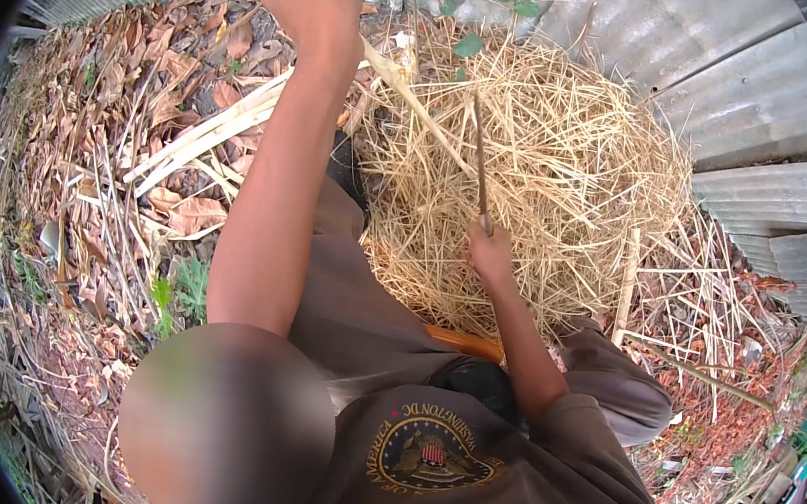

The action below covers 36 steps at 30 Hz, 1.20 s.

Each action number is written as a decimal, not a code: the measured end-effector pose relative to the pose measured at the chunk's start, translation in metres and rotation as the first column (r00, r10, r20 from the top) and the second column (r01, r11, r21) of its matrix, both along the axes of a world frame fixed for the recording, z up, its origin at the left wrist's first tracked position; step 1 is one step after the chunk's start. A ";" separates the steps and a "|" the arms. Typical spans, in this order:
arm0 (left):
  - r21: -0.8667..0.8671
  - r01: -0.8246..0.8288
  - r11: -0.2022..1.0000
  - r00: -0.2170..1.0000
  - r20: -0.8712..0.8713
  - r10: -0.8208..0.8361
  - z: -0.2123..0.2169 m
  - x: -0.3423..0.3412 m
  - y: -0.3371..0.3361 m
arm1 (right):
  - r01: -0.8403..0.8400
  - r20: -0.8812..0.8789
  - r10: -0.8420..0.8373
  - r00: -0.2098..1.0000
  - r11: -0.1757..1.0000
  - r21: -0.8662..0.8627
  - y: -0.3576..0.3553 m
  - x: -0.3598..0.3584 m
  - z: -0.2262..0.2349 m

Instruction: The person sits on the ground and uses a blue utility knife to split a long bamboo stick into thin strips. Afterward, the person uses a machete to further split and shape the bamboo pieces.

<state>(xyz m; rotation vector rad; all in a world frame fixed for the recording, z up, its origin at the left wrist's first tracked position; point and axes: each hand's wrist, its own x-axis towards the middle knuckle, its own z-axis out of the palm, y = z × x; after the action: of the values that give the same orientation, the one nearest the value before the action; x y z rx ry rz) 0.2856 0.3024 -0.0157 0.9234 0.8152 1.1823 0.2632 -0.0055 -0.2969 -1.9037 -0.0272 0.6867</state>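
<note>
My left hand is raised at the upper left, its fingers closed around a pale peeled stick. The stick slants down to the right, and its lower end meets or overlaps the blade of a knife; I cannot tell whether they touch. My right hand grips the knife's handle, with the long, thin, dark blade pointing away from me. Beneath both lies a big heap of straw-coloured strips.
Dry brown leaves cover the ground at left, with several pale split strips lying on them. Corrugated metal sheets fence the far and right sides. A pale stick stands by my right knee. Green leaves hang over the heap's far edge.
</note>
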 end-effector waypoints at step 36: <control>0.209 -0.037 0.977 0.928 -0.354 0.111 0.006 -0.017 -0.014 | -0.014 0.165 -0.115 0.980 0.781 0.624 -0.011 -0.018 0.159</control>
<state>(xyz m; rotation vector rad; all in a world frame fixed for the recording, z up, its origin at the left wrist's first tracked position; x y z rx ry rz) 0.2690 0.2887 -0.0099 1.3142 1.0490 1.1895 0.2454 -0.0169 -0.1383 -1.3074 -0.2949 0.3786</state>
